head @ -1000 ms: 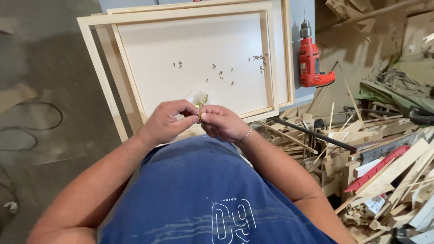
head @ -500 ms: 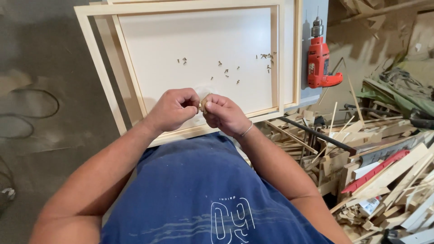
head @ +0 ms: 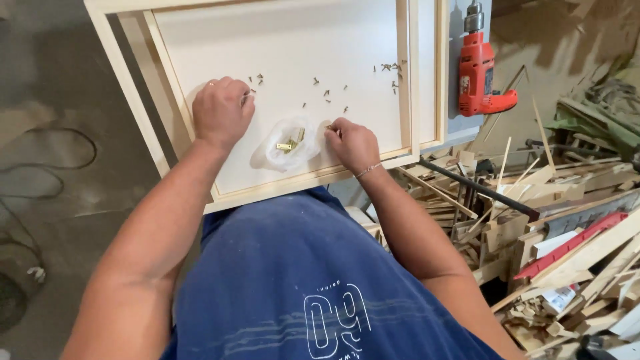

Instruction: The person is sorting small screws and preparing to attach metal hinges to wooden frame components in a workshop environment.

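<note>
The clear plastic bag (head: 288, 142) of brass hinges lies open on the white panel (head: 280, 47) between both hands. The left hand (head: 222, 110) curls over scattered screws (head: 327, 93), the right hand (head: 352, 143) pinches something small I cannot make out. A careless nudge could, I think, roll screws off into the scrap wood (head: 533, 220).

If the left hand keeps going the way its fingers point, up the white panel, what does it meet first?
The left hand probably meets the few loose screws scattered on the white panel just past its fingers. Beyond them the panel looks bare up to the picture's top edge; depth is hard to judge.
</note>
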